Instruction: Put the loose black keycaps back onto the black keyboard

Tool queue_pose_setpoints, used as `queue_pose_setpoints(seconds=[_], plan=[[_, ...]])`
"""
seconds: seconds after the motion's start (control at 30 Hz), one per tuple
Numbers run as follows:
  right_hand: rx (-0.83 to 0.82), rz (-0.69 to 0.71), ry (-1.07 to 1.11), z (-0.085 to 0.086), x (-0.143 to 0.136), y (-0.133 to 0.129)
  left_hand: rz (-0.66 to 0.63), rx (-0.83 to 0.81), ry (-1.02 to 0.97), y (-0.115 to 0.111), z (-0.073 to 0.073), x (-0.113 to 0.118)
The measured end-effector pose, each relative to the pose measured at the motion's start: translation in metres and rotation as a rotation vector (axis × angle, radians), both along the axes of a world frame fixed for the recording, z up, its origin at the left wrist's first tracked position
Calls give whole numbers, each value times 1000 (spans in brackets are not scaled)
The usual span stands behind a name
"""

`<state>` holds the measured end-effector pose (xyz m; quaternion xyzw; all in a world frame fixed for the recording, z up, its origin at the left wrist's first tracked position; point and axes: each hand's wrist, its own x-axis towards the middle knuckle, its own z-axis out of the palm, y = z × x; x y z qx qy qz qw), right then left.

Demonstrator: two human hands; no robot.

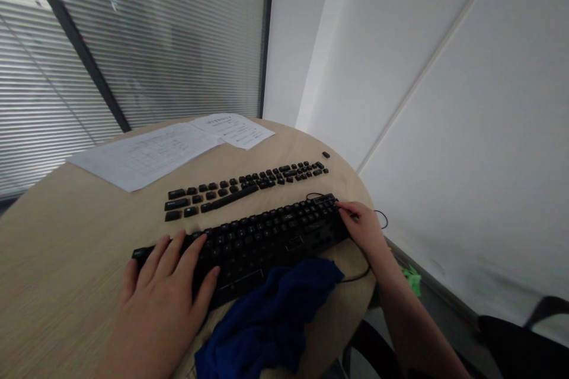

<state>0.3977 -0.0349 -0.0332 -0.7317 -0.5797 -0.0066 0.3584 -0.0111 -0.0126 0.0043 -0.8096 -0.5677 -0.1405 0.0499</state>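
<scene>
A black keyboard [284, 231] lies at a slant on the round table, its lower rows and much of its right side bare of keycaps. My left hand [162, 284] rests over its left end, fingers spread on it. At the upper right corner of the keyboard, my right hand [360, 222] has its thumb and index finger pinched together; whatever is between them is too small to make out. Loose black keycaps [231, 190] are laid out in rows behind the keyboard, among them a long space bar [229, 198]. A blue cloth [271, 320] is bunched in front.
Printed sheets of paper [155, 151] lie toward the back of the wooden table [80, 237]. One keycap [326, 154] sits apart near the far right edge. A black cable [355, 277] runs by my right forearm. A white wall and a black chair [520, 337] are at right.
</scene>
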Motion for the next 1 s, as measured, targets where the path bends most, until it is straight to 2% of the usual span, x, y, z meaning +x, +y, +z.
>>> queue_pose_setpoints(seconds=[0.23, 0.53, 0.8, 1.0], plan=[[27, 17, 9, 4, -2, 0, -5, 10, 1, 3, -10, -5], [5, -21, 81, -1, 2, -1, 10, 4, -57, 1, -2, 0], [14, -38, 85, 3, -1, 0, 8, 26, -120, 0, -4, 1], [11, -104, 123, 4, -3, -1, 17, 18, -94, 0, -5, 1]])
